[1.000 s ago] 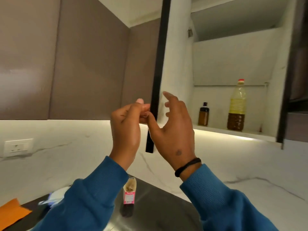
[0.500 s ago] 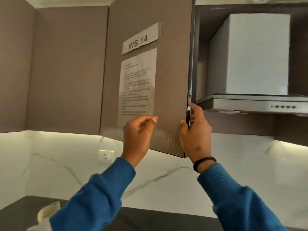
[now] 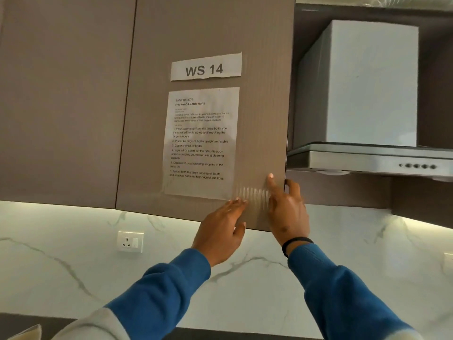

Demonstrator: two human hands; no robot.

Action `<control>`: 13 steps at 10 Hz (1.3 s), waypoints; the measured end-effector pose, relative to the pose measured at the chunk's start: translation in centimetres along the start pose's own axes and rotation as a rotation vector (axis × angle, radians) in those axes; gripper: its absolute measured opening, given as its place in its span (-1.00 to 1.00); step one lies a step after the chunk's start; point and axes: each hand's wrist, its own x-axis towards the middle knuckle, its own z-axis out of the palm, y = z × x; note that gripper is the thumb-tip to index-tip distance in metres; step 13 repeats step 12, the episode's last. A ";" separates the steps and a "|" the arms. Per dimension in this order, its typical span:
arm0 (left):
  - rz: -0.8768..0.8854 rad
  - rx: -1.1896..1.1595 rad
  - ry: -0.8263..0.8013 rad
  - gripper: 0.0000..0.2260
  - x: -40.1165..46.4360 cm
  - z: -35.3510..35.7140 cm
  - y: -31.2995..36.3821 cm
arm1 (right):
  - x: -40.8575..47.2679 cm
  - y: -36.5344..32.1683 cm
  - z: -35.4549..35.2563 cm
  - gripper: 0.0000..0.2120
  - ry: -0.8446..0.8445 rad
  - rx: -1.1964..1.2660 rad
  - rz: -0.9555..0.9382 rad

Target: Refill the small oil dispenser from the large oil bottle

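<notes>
Both hands are up on the brown cabinet door (image 3: 203, 33). Left hand (image 3: 220, 235): fingers straight, flat against the door's lower face, holding nothing. Right hand (image 3: 288, 212): at the door's lower right corner, index finger laid up the front face, other fingers curled round the right edge, so it grips the edge. Door looks flush with the neighbouring panel at its left seam. Taped on it: "WS 14" label (image 3: 206, 67), below that a printed task sheet (image 3: 202, 143). Range hood (image 3: 367, 158) just right of the door. Marble backsplash (image 3: 73, 261) below, with a wall socket (image 3: 130, 241). Oil dispenser and large oil bottle: neither visible in this view, location can't be told.
</notes>
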 end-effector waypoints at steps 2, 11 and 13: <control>0.074 0.075 -0.147 -0.40 2.1 2.2 -3.4 | 0.5 1.2 3.7 -0.42 -0.118 -0.291 -0.003; 0.245 0.177 0.206 -0.46 5.3 2.8 -10.9 | 3.6 -3.0 8.5 -0.56 0.048 -0.239 -0.100; 0.154 0.220 0.381 -0.38 5.8 0.2 -12.5 | 4.5 -4.7 8.5 -0.38 0.106 -0.149 -0.186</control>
